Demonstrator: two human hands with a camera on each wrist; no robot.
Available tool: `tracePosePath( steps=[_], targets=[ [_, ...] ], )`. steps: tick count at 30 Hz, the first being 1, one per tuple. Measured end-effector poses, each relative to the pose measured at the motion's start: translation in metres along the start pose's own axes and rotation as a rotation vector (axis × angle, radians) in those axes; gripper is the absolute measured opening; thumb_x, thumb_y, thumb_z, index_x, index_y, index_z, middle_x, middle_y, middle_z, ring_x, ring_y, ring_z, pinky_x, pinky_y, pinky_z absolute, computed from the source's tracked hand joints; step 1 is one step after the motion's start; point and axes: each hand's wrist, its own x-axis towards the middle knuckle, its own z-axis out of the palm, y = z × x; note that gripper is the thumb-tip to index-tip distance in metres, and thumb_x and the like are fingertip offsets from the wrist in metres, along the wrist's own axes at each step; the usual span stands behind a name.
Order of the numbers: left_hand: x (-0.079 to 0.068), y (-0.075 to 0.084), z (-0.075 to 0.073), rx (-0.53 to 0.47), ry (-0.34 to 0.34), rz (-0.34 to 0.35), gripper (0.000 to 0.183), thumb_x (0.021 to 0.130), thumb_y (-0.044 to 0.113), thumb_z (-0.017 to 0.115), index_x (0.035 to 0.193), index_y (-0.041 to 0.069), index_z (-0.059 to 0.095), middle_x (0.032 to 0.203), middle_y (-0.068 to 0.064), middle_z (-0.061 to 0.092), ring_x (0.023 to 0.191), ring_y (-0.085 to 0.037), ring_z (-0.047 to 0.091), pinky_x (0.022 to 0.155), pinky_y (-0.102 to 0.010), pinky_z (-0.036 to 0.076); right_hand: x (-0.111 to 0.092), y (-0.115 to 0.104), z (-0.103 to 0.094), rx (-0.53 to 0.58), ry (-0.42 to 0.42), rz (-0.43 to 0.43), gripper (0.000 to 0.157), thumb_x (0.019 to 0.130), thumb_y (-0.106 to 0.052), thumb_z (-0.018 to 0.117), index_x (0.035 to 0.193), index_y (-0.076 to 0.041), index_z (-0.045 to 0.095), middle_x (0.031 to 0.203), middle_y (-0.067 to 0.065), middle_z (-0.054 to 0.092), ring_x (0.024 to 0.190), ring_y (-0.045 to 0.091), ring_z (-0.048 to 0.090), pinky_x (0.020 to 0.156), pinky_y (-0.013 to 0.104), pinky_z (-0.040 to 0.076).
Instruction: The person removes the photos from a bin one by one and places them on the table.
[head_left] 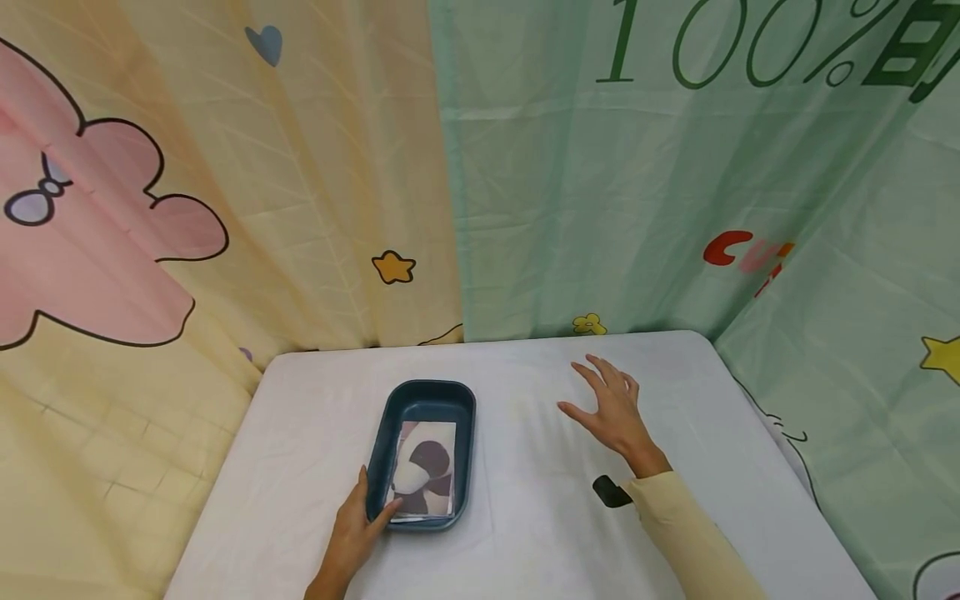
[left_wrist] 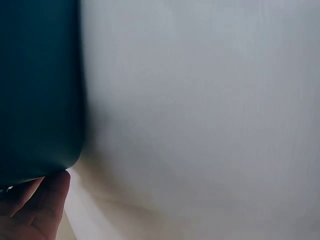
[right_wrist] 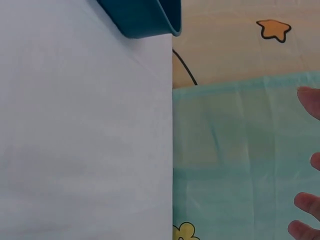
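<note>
Blue tray (head_left: 432, 408), near left corner: the left hand (head_left: 349, 527) grips it, its thumb over the rim and a finger along the outer side; from the left wrist we see fingertips against the tray's edge.
Printed card (head_left: 423, 467): we find it flat inside the tray, nearer our end, its long side running along the tray's; it shows pale and dark purplish shapes. Whether the thumb touches it we cannot tell.
Tray's long axis: it runs away from us, near to far, the far end leaning slightly right, toward the green curtain.
Tray's place: left of the middle of the white table (head_left: 525, 508); we cannot tell whether its base rests fully down.
Right sleeve (head_left: 686, 525): pale yellow, with a small black object (head_left: 611, 492) beside its cuff.
Right hand (head_left: 613, 415): well apart from the tray, over the table's right part, fingers spread wide, thumb pointing left.
Yellow curtain (head_left: 337, 167): behind the table on our left, with a pink figure (head_left: 97, 217) and an orange star (head_left: 393, 267).
Green curtain (head_left: 525, 183): behind on our right, bearing "100%".
</note>
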Motion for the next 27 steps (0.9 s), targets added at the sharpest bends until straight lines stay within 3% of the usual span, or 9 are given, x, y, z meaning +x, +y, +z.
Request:
tracePosePath(
  steps=[18,27],
  targets=[
    [-0.011,0.015,0.018,-0.038,0.07,-0.063,0.09,0.087,0.029,0.071,0.142,-0.021,0.019,0.142,-0.041,0.031,0.13,-0.053,0.034,0.106,-0.057,0.031,0.001,0.001,0.001,0.005,0.018,-0.005,0.071,0.079,-0.039,0.078,0.137,-0.008,0.052,0.146,0.021,0.038,0.133,0.039,0.032,0.103,0.063,0.014],
    [-0.016,0.023,0.024,-0.036,0.087,-0.106,0.094,0.087,0.034,0.072,0.143,-0.02,0.018,0.142,-0.04,0.032,0.13,-0.052,0.035,0.105,-0.057,0.032,0.001,0.001,0.002,0.001,0.016,0.005,0.071,0.079,-0.04,0.077,0.137,-0.009,0.052,0.146,0.02,0.038,0.134,0.039,0.032,0.103,0.064,0.013]
  ],
)
